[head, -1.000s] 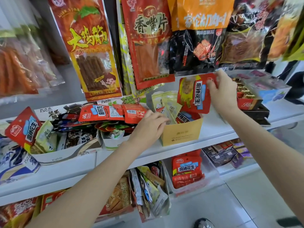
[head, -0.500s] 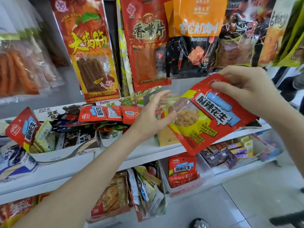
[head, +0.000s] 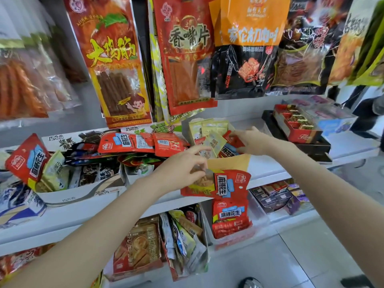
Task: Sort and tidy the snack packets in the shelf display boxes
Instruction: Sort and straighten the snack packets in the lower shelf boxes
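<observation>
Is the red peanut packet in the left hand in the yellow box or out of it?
Out. The left hand pinches the red peanut packet in front of the yellow box, below its rim.

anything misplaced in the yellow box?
Yes. Red peanut packets sit mixed among the pale yellow packets in the yellow box; the right hand pinches one. Matching red packets fill the clear bin below.

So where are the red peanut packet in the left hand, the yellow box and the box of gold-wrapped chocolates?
red peanut packet (head: 226,183): head view, on its blue label.
yellow box (head: 232,162): head view, on its front wall.
box of gold-wrapped chocolates (head: 305,138): head view, on its red side.
</observation>
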The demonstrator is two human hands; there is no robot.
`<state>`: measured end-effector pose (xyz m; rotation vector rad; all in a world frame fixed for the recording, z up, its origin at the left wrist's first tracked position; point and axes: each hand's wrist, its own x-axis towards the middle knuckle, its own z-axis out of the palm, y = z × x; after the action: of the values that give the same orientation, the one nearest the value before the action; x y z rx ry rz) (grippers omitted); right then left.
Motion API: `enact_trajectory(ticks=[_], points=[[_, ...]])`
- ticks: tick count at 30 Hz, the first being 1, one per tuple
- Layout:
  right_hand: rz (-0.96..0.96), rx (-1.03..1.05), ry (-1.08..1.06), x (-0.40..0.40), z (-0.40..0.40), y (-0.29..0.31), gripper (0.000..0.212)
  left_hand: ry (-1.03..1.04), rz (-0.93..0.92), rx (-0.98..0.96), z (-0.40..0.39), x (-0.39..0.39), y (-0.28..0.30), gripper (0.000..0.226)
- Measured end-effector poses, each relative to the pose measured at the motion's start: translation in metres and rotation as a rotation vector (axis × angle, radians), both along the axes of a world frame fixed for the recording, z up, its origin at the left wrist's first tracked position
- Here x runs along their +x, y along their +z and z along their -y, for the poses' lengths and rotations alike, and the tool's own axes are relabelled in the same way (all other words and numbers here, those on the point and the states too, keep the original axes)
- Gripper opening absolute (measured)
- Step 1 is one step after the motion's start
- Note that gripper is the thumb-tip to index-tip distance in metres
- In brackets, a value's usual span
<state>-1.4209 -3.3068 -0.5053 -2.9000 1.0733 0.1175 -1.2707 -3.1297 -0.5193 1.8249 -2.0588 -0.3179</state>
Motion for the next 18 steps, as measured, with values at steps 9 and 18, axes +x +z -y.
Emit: enact_trajectory(ticks=[9,18], points=[[-0.275,-0.198,0.026,0.029,0.042,-0.021,0.078,0.153,-0.083,-0.029,0.018,0.001,-0.013,0.01],[0.545,-0.083,-0.192,0.018,0.029,0.004,0.028,0.18,-0.167,-0.082,0.02,0.0,-0.023,0.011]])
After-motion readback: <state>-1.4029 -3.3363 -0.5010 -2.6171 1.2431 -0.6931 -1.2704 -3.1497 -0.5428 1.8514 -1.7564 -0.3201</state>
